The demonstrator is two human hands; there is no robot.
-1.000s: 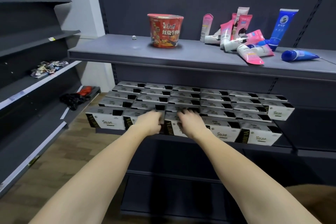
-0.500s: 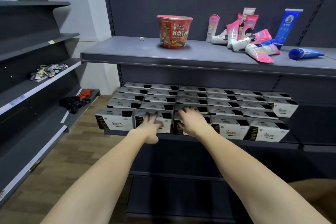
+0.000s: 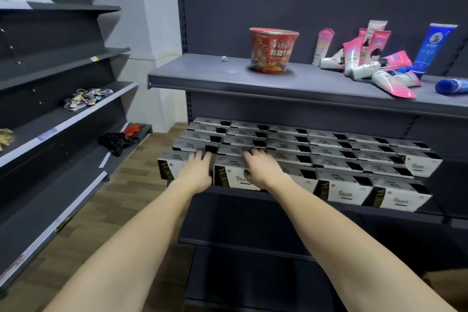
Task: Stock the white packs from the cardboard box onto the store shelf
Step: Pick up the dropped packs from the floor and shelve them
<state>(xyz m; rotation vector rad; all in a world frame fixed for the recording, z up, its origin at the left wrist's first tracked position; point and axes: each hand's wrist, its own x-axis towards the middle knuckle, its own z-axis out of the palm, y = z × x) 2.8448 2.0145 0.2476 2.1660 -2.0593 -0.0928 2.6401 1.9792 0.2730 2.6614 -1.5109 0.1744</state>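
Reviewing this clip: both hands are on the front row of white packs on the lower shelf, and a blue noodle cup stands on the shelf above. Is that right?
Not quite. In the head view the noodle cup is red, not blue; the blue things up there are tubes. The rest holds: left hand and right hand rest on the front row of white packs on the lower shelf.

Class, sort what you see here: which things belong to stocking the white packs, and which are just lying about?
Belongs to the job:
white cardboard packs
dark grey metal shelf
left hand
right hand

Lying about:
red instant-noodle cup
pink plastic tubes
blue plastic tubes
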